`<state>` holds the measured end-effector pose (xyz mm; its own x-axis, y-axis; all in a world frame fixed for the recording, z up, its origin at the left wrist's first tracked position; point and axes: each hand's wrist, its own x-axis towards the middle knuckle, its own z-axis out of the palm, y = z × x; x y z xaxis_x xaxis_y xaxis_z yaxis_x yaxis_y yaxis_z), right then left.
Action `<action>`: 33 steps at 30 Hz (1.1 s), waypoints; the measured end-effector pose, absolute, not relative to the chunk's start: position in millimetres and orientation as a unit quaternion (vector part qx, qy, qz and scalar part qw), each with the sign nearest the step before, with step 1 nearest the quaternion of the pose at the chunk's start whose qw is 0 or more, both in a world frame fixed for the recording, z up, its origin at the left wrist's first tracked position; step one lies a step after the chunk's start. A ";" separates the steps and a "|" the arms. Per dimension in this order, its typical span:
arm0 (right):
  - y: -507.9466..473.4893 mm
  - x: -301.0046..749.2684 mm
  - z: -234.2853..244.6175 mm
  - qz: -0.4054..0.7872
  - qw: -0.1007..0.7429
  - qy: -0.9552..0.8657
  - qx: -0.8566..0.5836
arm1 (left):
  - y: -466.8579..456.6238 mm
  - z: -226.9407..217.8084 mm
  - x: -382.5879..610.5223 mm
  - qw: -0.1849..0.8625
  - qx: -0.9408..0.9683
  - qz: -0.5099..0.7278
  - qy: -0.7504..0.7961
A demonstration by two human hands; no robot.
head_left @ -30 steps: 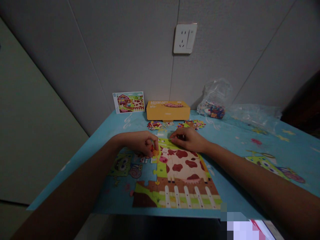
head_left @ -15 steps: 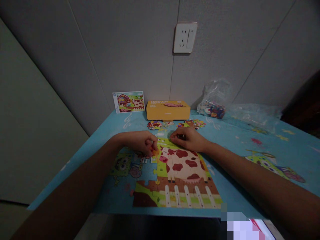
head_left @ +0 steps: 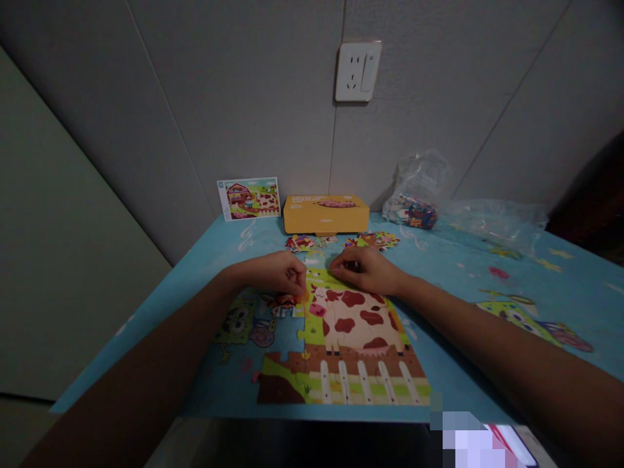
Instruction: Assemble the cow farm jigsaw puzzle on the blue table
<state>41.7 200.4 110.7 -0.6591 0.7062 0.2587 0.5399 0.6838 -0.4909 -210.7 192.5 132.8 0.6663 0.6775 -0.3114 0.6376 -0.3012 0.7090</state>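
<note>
A partly joined jigsaw puzzle [head_left: 361, 325] with a spotted cow and a white fence lies on the blue table. At its left edge, my left hand [head_left: 285, 273] is closed, its curled fingertips pressed onto a puzzle piece [head_left: 287, 305] with orange and white parts. That piece sits against the cow section, its upper part hidden by the fingers. My right hand [head_left: 365, 270] rests on the puzzle's upper part above the cow, thumb and fingers pinched together. Whatever is between them, if anything, is hidden.
Loose puzzle pieces [head_left: 373, 240] lie in piles before a yellow box [head_left: 326, 216]. A picture card [head_left: 251, 198] leans on the wall at left. A clear plastic bag [head_left: 414, 208] with colourful pieces stands at right. The table's front edge [head_left: 234, 416] is close to me.
My left hand has shifted slightly up, and its fingers have straightened downward, showing more of the orange and white piece. My right hand stays in place. The view has moved slightly.
</note>
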 end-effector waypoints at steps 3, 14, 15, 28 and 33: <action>200.0 41.7 110.8 0.190 0.220 -0.890 -0.351 | 192.2 133.9 -210.1 0.425 0.806 0.024 0.411; 201.5 41.7 108.6 0.186 0.217 -0.893 -0.348 | 188.4 134.8 -209.9 0.423 0.817 0.015 0.392; 201.7 41.8 108.3 0.187 0.218 -0.892 -0.349 | 188.5 134.7 -209.9 0.423 0.818 0.014 0.391; 200.7 41.9 109.6 0.181 0.221 -0.894 -0.346 | 189.3 132.6 -208.1 0.439 0.823 0.000 0.360; 201.0 41.5 109.6 0.182 0.221 -0.895 -0.342 | 189.1 132.4 -207.0 0.443 0.830 0.005 0.339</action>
